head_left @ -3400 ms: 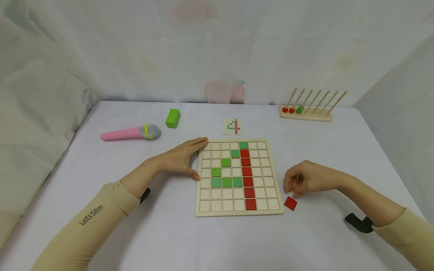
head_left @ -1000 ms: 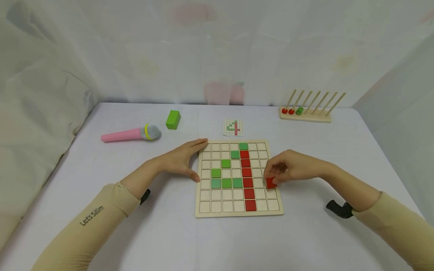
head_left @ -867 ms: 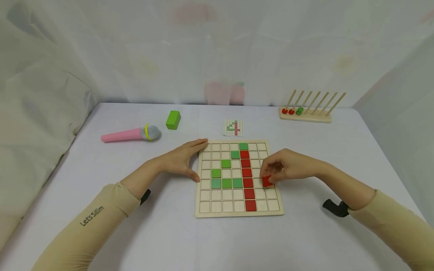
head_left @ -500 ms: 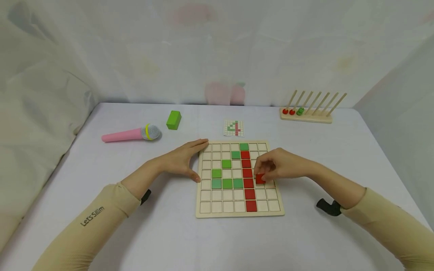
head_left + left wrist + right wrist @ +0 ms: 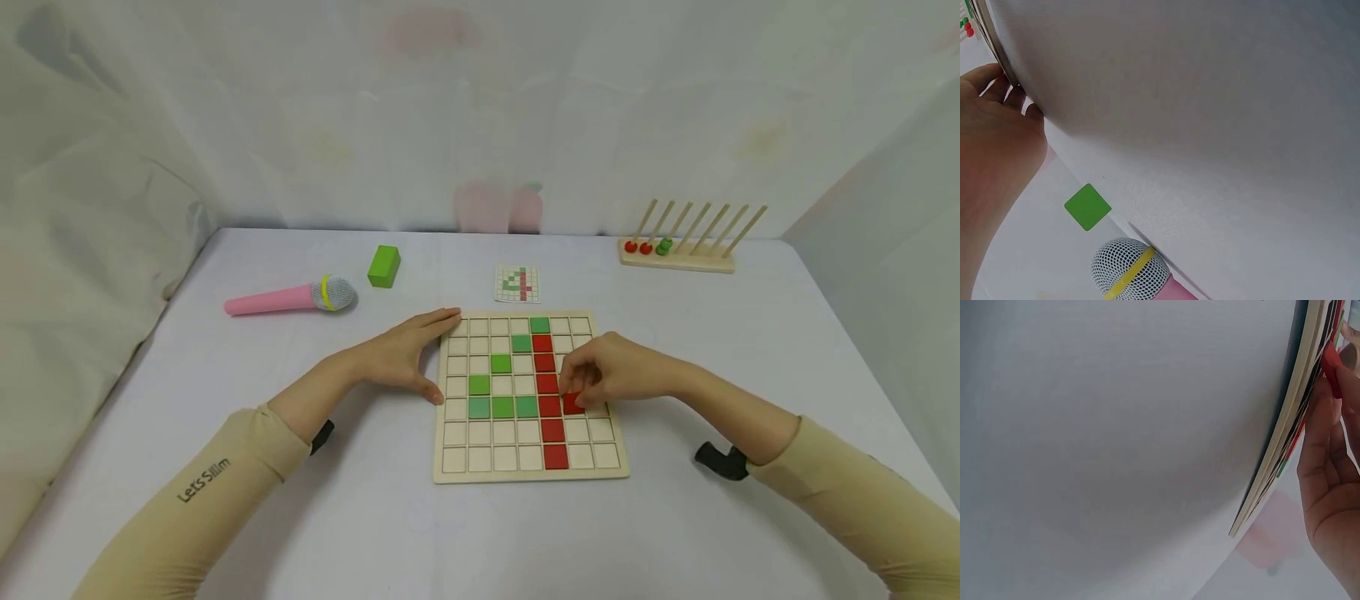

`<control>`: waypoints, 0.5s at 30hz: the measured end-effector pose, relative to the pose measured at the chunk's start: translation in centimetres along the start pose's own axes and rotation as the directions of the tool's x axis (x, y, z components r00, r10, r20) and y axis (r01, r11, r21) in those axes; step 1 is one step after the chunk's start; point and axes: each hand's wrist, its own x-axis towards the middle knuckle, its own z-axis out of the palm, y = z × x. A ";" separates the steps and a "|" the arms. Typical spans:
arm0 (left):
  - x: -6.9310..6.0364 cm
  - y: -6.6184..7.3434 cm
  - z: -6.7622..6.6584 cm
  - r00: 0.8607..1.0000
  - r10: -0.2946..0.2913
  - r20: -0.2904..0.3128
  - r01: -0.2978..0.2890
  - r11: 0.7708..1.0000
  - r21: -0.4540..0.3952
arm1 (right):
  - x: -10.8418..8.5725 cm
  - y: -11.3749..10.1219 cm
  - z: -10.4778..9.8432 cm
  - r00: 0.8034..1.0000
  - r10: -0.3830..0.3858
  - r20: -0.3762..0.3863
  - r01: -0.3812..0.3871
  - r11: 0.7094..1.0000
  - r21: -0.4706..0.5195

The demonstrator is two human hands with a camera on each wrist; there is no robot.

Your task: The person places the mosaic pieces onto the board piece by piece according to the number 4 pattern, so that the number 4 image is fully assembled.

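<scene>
A wooden grid board (image 5: 531, 477) lies on the table with green and red square tiles set in its cells. A red column runs down it, and green tiles form a diagonal and a short row to its left. My right hand (image 5: 618, 367) pinches a red tile (image 5: 573, 403) over the cell right of the red column, fifth row. In the right wrist view that red tile (image 5: 1332, 369) looks tilted at the board's surface. My left hand (image 5: 397, 350) rests along the board's left edge, thumb and fingers spread, touching its rim.
Behind the board lies a small pattern card (image 5: 517, 284). A pink toy microphone (image 5: 277, 300) and a green block (image 5: 384, 267) lie at the back left. A wooden peg stand (image 5: 678, 260) with red and green beads stands at the back right.
My right hand picked up the red tile from the table beside the board, carried it left over the grid and lowered it beside the red column. My left hand has stayed in place.
</scene>
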 end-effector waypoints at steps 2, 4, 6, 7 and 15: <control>0.0 -0.1 0.1 1.000 -0.004 0.001 0.004 1.000 -0.004 | 0.0 0.0 0.1 1.000 0.007 -0.002 -0.007 1.000 -0.003; 0.0 -0.1 0.1 1.000 -0.001 -0.001 0.001 1.000 -0.005 | 0.0 -0.1 0.1 1.000 0.020 -0.002 -0.020 1.000 -0.008; 0.1 -0.1 0.1 1.000 0.001 -0.003 -0.001 1.000 -0.006 | 0.0 -0.1 0.2 0.999 0.032 0.000 -0.032 0.999 -0.015; 0.0 -0.1 0.1 1.000 0.002 -0.004 -0.002 1.000 -0.008 | 0.0 -0.1 0.2 0.999 0.036 0.000 -0.036 0.999 -0.020; 0.0 -0.1 0.1 1.000 0.002 -0.002 -0.002 1.000 -0.008 | 0.0 -0.1 0.3 0.999 0.019 -0.027 -0.020 0.998 -0.058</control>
